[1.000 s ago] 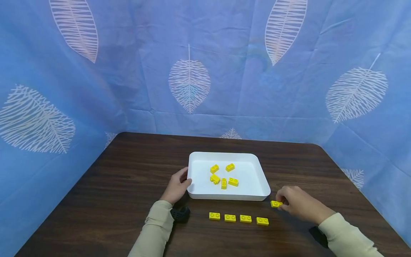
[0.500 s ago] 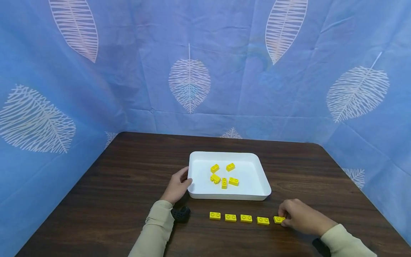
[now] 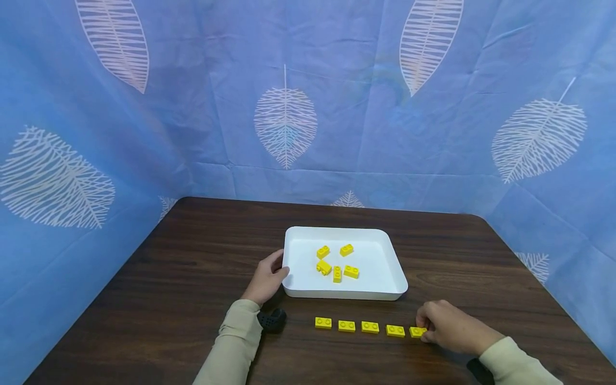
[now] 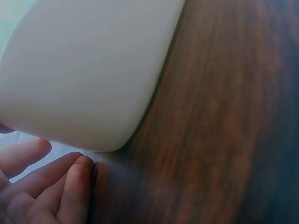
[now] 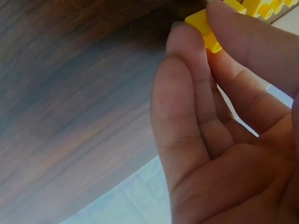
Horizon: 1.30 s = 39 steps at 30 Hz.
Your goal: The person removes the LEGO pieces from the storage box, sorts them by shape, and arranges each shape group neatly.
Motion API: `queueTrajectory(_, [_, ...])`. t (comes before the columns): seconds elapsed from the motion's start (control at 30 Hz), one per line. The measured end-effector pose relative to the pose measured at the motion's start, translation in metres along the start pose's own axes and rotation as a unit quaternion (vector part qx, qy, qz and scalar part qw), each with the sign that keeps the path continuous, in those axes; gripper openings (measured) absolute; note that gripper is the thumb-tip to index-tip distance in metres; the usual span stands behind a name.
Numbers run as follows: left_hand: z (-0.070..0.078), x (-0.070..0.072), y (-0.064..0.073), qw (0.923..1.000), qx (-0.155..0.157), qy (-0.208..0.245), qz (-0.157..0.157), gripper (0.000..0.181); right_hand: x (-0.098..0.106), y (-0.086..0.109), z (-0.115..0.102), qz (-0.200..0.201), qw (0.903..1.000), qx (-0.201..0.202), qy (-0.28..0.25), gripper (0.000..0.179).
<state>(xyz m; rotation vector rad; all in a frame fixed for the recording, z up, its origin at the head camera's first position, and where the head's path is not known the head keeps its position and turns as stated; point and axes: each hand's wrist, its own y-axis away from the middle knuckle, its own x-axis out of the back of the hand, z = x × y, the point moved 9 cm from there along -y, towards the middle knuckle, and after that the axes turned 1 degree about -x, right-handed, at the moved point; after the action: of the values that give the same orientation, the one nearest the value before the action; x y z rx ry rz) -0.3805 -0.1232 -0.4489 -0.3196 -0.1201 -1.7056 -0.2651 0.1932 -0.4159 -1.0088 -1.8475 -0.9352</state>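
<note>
At the right end of a row of yellow toy bricks, my right hand (image 3: 452, 326) pinches a yellow brick (image 3: 417, 332) between thumb and fingers. That same brick (image 5: 198, 22) shows at the fingertips in the right wrist view, partly covered by the thumb. It lines up with several like bricks (image 3: 370, 327), each with two studs on top. My left hand (image 3: 264, 278) grips the left side of a white tray (image 3: 380, 267), thumb over the rim. In the left wrist view its curled fingers (image 4: 77, 186) lie against the tray's outer wall (image 4: 93, 79).
Several more yellow bricks (image 3: 337, 274) lie scattered inside the tray, one tipped with its studs sideways. The dark wooden table (image 3: 168, 299) carries everything. Behind it hangs a blue cloth (image 3: 337, 133) with white leaf prints.
My right hand has brought its brick toward me, from near the tray's corner to the row's end, then slightly left toward its neighbour. My left hand stays on the tray.
</note>
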Motion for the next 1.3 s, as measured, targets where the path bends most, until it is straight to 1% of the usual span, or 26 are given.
queueTrajectory(0.2, [0.002, 0.0, 0.0, 1.0, -0.007, 0.003, 0.003, 0.049, 0.0, -0.001, 0.001, -0.001, 1.0, -0.008, 0.0, 0.016])
queueTrajectory(0.33, [0.002, 0.001, 0.001, 1.0, -0.005, 0.001, 0.004, 0.049, 0.002, -0.001, 0.001, -0.002, 0.9999, -0.013, 0.003, 0.017])
queueTrajectory(0.53, [0.003, 0.002, 0.001, 1.0, -0.002, 0.002, 0.004, 0.05, 0.012, 0.0, 0.0, 0.004, 0.9997, -0.025, 0.0, 0.013])
queueTrajectory(0.7, [0.004, 0.003, 0.002, 1.0, -0.006, 0.002, 0.005, 0.05, 0.02, 0.001, -0.004, 0.006, 1.0, -0.003, -0.006, 0.011])
queueTrajectory(0.83, [0.005, 0.003, 0.002, 1.0, -0.008, 0.001, 0.004, 0.05, 0.024, 0.001, -0.006, 0.01, 0.9999, 0.001, -0.005, 0.01])
queueTrajectory(1.0, [0.004, 0.003, 0.002, 1.0, -0.008, 0.0, 0.004, 0.05, 0.034, -0.002, -0.01, 0.026, 0.9996, 0.007, -0.001, 0.008])
queueTrajectory(1.3, [0.003, 0.001, 0.001, 1.0, -0.009, 0.003, -0.001, 0.05, 0.055, -0.016, -0.022, 0.083, 0.9963, 0.02, 0.011, 0.008])
